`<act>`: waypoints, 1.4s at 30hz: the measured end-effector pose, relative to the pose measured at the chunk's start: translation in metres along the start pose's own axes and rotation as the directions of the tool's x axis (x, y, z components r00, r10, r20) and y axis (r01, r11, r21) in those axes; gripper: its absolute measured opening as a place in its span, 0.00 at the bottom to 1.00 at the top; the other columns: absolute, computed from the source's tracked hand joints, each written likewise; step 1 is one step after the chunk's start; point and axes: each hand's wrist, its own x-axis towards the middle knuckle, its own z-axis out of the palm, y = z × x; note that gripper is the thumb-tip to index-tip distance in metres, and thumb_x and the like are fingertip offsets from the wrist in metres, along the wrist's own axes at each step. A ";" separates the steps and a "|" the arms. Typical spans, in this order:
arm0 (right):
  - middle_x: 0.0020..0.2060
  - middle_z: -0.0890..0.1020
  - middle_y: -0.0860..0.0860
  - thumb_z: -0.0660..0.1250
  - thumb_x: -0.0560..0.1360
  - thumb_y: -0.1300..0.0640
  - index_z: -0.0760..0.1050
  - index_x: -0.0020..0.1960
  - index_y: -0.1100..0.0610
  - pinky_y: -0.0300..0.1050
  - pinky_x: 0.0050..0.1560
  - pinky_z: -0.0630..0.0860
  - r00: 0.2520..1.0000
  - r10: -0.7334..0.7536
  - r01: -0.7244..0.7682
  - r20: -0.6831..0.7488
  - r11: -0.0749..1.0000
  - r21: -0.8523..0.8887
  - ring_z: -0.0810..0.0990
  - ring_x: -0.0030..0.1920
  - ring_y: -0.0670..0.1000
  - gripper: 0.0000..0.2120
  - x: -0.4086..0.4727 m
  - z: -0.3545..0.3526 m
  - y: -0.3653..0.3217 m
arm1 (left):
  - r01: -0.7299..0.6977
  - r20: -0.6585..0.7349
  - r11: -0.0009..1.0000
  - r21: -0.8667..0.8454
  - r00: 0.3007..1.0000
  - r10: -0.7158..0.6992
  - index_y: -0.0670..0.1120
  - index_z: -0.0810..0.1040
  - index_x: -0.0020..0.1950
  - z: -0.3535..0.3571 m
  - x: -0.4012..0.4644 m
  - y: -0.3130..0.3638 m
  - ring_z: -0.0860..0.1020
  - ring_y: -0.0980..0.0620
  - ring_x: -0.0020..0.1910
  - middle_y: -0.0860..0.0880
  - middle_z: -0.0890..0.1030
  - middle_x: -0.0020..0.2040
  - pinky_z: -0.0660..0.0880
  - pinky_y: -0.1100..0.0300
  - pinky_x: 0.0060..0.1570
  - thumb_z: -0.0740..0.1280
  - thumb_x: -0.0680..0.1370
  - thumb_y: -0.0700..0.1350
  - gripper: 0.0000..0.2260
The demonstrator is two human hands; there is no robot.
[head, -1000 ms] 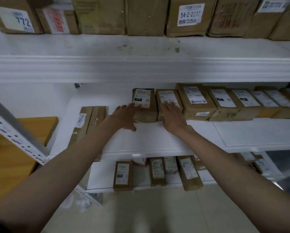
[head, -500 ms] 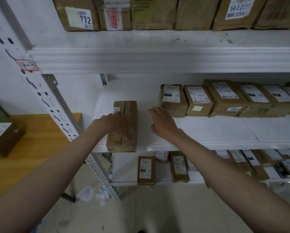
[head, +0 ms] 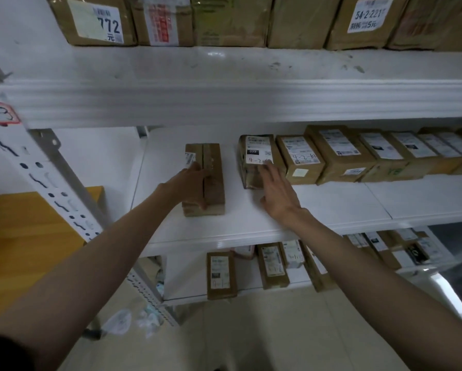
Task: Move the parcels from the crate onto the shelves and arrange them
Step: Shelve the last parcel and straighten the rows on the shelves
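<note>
My left hand (head: 193,180) lies flat on the lone parcel (head: 204,179), long axis running away from my fingers; my right hand (head: 275,191), fingers spread and empty, touches the row's end parcel (head: 256,159).

Middle shelf (head: 331,210): front strip bare along the whole edge, room to pass. Left end open betw. the upright post (head: 63,188) and the lone parcel (head: 207,178), which left hand (head: 191,183) covers. Gap betw. that parcel and the parcel row (head: 345,153) is free; right hand (head: 275,191) sits at its right side, touching the row's end box. Row blocks the back, centre to right corner. Upper shelf lip (head: 224,100) overhangs, limiting headroom.
</note>
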 end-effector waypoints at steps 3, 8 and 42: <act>0.80 0.54 0.55 0.66 0.74 0.69 0.51 0.81 0.58 0.51 0.76 0.61 0.997 0.041 -0.042 0.066 0.999 0.018 0.53 0.79 0.58 0.40 0.003 -0.002 0.011 | -0.033 -0.032 0.999 -0.018 0.999 0.032 0.49 0.64 0.75 -0.006 0.024 0.007 0.72 0.41 0.65 0.44 0.70 0.67 0.72 0.52 0.62 0.80 0.64 0.55 0.44; 0.81 0.51 0.52 0.66 0.75 0.70 0.49 0.81 0.57 0.49 0.76 0.62 0.994 0.045 -0.045 0.099 0.999 -0.002 0.52 0.79 0.57 0.41 0.001 0.000 0.020 | -0.025 -0.049 0.999 -0.041 0.999 0.023 0.51 0.65 0.74 -0.008 0.058 0.020 0.72 0.42 0.65 0.46 0.74 0.66 0.72 0.46 0.63 0.75 0.62 0.59 0.42; 0.47 0.77 0.50 0.70 0.76 0.52 0.75 0.54 0.54 0.44 0.40 0.68 0.922 -0.180 0.142 0.342 0.981 0.132 0.77 0.45 0.53 0.10 -0.174 -0.015 0.054 | 0.176 -0.095 0.964 -0.200 0.976 -0.198 0.50 0.78 0.47 0.076 -0.138 0.214 0.78 0.46 0.49 0.48 0.79 0.48 0.76 0.54 0.47 0.71 0.74 0.51 0.07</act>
